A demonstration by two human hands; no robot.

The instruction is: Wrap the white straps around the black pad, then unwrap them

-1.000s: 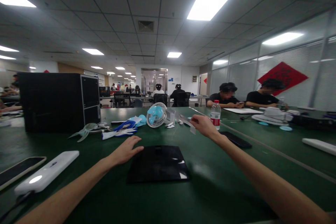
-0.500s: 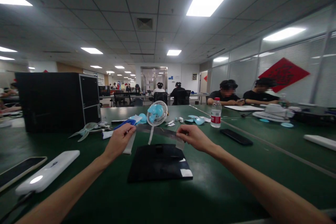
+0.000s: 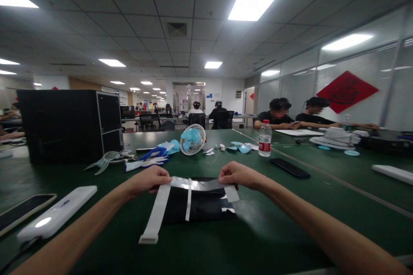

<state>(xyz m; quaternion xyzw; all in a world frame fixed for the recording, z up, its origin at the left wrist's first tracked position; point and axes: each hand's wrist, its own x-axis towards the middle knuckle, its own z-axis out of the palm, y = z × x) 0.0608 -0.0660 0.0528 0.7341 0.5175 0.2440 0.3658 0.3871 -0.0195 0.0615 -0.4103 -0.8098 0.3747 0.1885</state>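
Observation:
Between my two hands stretches a shiny silver strip [image 3: 197, 184], held nearly level above a black panel [image 3: 206, 210]. My left hand [image 3: 150, 179] pinches its left end, and my right hand [image 3: 238, 175] pinches the right end. A long white flat ribbon cable [image 3: 155, 217] hangs from the left end down toward the green table. At the right end a shorter ribbon piece [image 3: 232, 194] dangles below my fingers. A narrow white band [image 3: 189, 204] hangs from the strip's middle across the panel. The panel's far part is hidden behind the strip.
Beyond the panel lie a small fan [image 3: 192, 139], blue-and-white gloves [image 3: 150, 158] and blue fan blades [image 3: 240, 148]. A bottle [image 3: 265, 139] and a black phone [image 3: 289, 167] are to the right. On the left are a black computer case [image 3: 61, 124] and a white power bank [image 3: 60, 212].
Both hands have come down and nearer with the strip, now over the black panel. The ribbon cable at left hangs longer in view, and the gloves are uncovered.

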